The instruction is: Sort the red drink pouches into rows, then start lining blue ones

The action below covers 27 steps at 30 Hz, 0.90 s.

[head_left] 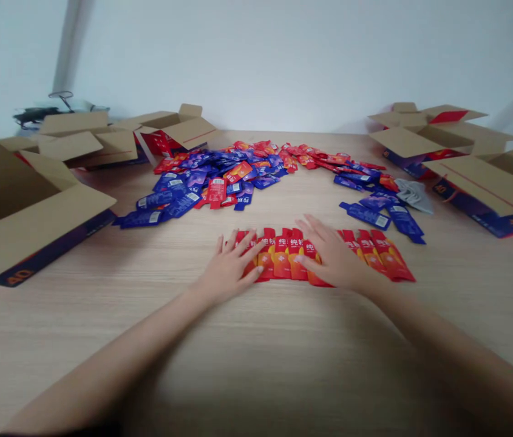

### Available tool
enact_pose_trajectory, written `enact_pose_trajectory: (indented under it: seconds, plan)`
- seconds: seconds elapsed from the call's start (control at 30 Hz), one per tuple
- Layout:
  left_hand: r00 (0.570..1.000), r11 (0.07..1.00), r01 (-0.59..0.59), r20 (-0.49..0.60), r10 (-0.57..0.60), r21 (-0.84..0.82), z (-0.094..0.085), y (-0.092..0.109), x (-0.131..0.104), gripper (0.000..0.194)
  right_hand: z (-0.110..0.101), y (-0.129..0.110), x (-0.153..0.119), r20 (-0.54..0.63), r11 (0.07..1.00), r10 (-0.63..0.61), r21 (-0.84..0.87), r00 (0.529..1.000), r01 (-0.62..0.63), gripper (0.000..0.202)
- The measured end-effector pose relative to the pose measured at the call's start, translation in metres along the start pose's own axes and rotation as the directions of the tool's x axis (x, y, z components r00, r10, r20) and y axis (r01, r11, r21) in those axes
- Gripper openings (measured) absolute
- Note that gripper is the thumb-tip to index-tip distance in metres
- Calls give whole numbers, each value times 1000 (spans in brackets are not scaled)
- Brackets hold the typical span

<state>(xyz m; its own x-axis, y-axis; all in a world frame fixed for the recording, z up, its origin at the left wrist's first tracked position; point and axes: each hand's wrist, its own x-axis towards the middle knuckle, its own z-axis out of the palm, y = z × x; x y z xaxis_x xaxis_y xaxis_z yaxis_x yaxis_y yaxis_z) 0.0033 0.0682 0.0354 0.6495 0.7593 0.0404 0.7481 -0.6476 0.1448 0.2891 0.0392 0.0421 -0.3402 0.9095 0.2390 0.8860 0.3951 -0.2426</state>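
Note:
Several red sachets [280, 258] with orange fronts and white lettering lie overlapping in a row on the wooden table [256, 340]. My left hand [229, 267] rests over the left end of that row, its fingers spread on the sachets. Across the middle of the row lies my right hand [329, 255], fingers stretched out, with the thumb on the sachet fronts. It hides part of the row. The rightmost red sachet [391, 258] is tilted and shows in full. Neither hand grasps anything that I can see.
Behind the row spread a pile of blue sachets [178, 188] and more red sachets [302, 155]. At right are loose blue sachets [368, 213] and a clear bag of white things [413, 195]. Open cardboard boxes stand left [37, 237] and right [488, 182].

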Motion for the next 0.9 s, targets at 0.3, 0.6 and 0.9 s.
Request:
enact_pose_trajectory:
  seconds: [0.3,0.6,0.9]
  plan:
    - [991,998,13,-131,-5,65,35,7,5,60,58,-44,17,69,987,51,-155,996,-40,74]
    - [988,998,2,-155,7,56,34,-13,36,61,63,-17,55,69,978,0,-207,998,15,75]
    - [991,997,44,-126,-37,56,28,-22,52,63,68,-5,75,50,978,-15,-205,999,25,75]
